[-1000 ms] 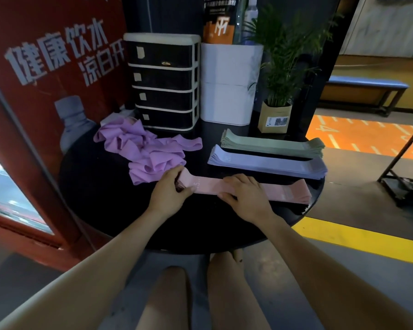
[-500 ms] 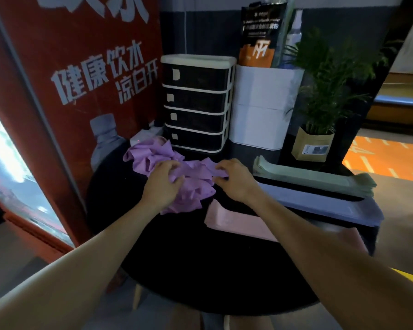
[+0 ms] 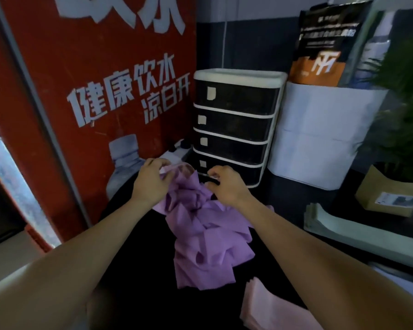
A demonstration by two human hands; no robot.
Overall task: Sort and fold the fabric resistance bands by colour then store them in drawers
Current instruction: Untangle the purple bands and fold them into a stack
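In the middle of the frame I see both hands at the top of the purple bands [image 3: 205, 236], a crumpled heap lying on the dark round bench [image 3: 134, 277]. My left hand [image 3: 150, 184] has its fingers [image 3: 153, 164] curled round the upper end of the heap, pinching a fold of purple fabric just left of centre. My right hand [image 3: 227, 186] sits just beside it to the right, its fingers curled at the edge of the heap; whether they actually grip fabric I cannot tell, since the knuckles hide the tips. Directly behind the hands, centre of the frame, stands the drawer unit [image 3: 236, 125], four dark drawers in a white frame, all of them shut, each with a small pale label at its left. At the bottom right the folded pink bands [image 3: 262, 306] lie flat on the bench, close below the purple heap. At the right edge the green bands [image 3: 343, 225] lie in a long flat stack, partly out of view. A white box [image 3: 324, 139] stands right of the drawers, with a potted plant [image 3: 401, 115] at the far right in its tan pot. A red poster [image 3: 93, 91] with white characters and a water bottle picture fills the upper left.
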